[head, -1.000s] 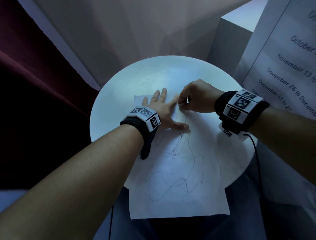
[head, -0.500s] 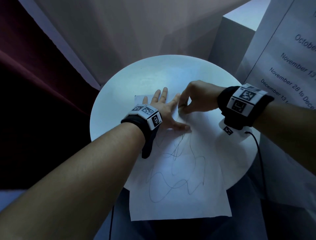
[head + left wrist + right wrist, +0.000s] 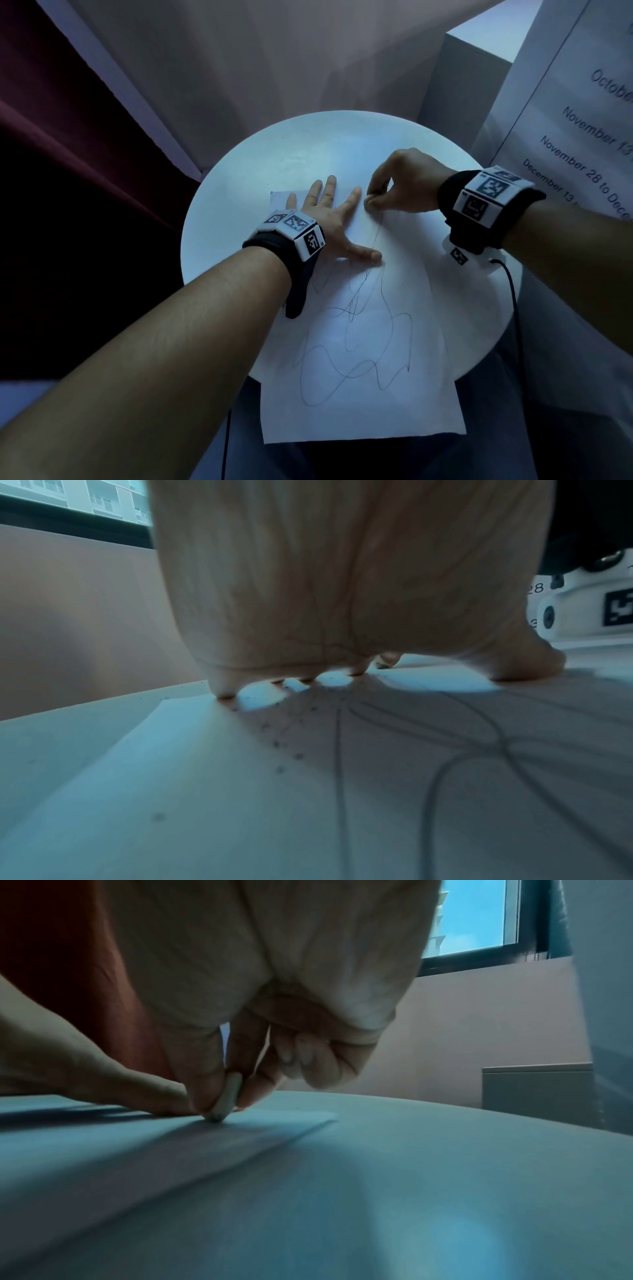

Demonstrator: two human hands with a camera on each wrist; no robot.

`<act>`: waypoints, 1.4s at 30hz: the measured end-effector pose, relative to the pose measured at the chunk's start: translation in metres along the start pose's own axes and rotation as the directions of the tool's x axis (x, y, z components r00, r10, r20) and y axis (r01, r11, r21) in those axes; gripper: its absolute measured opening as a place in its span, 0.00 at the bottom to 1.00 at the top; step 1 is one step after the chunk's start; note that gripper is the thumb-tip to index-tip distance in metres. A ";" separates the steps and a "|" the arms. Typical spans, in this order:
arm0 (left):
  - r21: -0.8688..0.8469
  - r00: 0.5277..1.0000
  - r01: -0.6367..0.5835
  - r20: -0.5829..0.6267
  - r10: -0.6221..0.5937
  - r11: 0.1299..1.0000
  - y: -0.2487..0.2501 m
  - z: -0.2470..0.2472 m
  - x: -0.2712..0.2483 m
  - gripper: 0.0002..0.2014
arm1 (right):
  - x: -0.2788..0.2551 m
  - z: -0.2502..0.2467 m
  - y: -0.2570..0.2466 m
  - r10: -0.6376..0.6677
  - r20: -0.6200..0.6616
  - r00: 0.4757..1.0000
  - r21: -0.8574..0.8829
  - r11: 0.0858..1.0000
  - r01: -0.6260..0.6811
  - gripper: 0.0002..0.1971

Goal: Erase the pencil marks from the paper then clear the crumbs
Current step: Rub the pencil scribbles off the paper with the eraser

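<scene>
Left to right. Your left hand (image 3: 327,219) lies flat with fingers spread and straight on the far left part of the white rectangular sheet of paper (image 3: 363,404), thumb out toward the scribble, pinning it to the round white table top (image 3: 239,192). It sits where it sat a second ago, so the sheet has not slid; its near end hangs over the table's near edge.

In the left wrist view, small dark eraser crumbs (image 3: 274,744) are scattered on the paper under your palm. That is the clearing job for later.

The looping grey pencil scribble (image 3: 359,342) covers the middle of the sheet, and one long line runs from it up toward your right hand. Most of it looks untouched, so by my read erasing is at an early stage.

Your right hand (image 3: 400,186) is clamped on a small pale flat eraser (image 3: 227,1096), thumb on one face, fingertip on the other, remaining fingers curled in. The tip touches the paper at the top of that long line, just beside your left index fingertip. Compared with a second ago, the hand is slightly further right and raised at the knuckles, which reads as one rubbing stroke.

Meaning: keep the pin, work down the line into the loops.
</scene>
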State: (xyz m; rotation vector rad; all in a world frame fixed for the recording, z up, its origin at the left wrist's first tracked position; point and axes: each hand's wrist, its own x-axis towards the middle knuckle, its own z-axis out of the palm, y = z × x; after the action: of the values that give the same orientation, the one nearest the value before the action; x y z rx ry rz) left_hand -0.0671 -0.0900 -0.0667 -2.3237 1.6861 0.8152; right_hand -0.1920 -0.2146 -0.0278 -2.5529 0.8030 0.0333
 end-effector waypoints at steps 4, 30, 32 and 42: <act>-0.004 1.000 0.001 0.002 -0.001 1.000 -0.002 0.001 0.001 0.66 | -0.010 0.004 -0.008 -0.061 0.182 0.981 -0.024 0.997 0.067 0.03; -0.011 0.999 0.005 -0.052 -0.006 1.000 0.018 0.001 -0.003 0.64 | -0.001 0.006 0.016 0.012 -0.067 0.998 -0.036 0.999 -0.015 0.05; -0.033 0.999 0.004 -0.046 -0.006 0.999 0.019 0.002 -0.003 0.64 | -0.005 0.009 0.010 -0.063 -0.008 0.998 -0.082 0.995 0.062 0.06; -0.030 1.000 0.022 -0.002 -0.022 0.999 0.017 -0.001 -0.003 0.65 | -0.001 0.005 0.010 -0.026 0.009 1.000 -0.033 0.999 0.026 0.04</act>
State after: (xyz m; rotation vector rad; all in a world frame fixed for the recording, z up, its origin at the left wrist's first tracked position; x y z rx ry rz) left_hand -0.0834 -0.0938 -0.0611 -2.3589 1.6577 0.8404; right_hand -0.1977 -0.2195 -0.0365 -2.5921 0.7718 0.0492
